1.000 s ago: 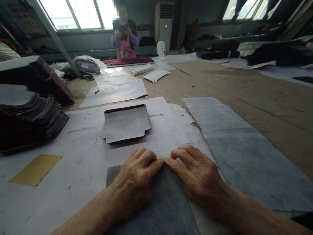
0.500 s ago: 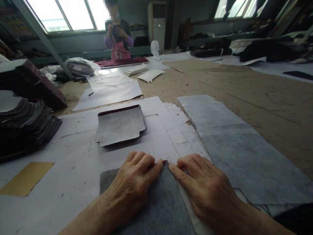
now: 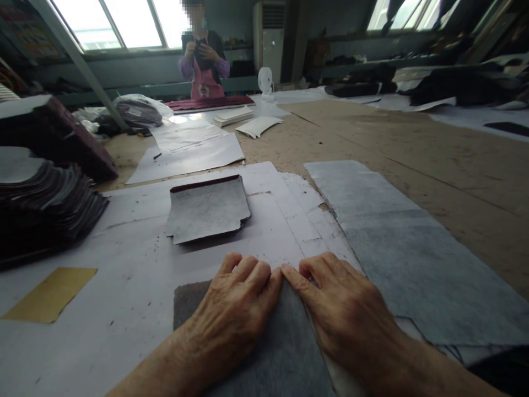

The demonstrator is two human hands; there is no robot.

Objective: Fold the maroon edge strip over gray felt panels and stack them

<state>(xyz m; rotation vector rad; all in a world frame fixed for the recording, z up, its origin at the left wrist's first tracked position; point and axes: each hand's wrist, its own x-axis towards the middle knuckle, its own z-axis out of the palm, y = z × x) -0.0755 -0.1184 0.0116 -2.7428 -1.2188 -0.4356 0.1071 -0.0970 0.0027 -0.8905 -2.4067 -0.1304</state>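
1. Two hands meet over our piece, a flat, dark grey, fabric-like sheet (image 3: pixel 285 347) that lies at the near side of the desk (image 3: pixel 351 132), on white paper (image 3: pixel 140 320).
2. Our left hand (image 3: pixel 242 303) rests across that sheet, fingers curled under and thumb stretched toward the far end. Our right hand (image 3: pixel 345 303) lies over its right edge, fingers bent and one digit reaching inward. The tips come together, or nearly so, at the far end; we cannot tell whether they pinch the material or only press it.
3. As for what is done, one smaller grey panel with notched corners and a narrow maroon strip (image 3: pixel 209 209) sits beyond our hands. We judge its far edge already turned over; its other sides show no such strip.
4. On our own sheet we judge the work partway: our fingers cover the far end, so any finished fold there is hidden, and the visible right edge shows no maroon.
5. Much seems left: a long, pale blue-grey sheet (image 3: pixel 409 242) lies flat to the right, without a visible fold, and a thick stack of dark and grey layers (image 3: pixel 61 204) stands at the left; we cannot tell whether those layers are finished.
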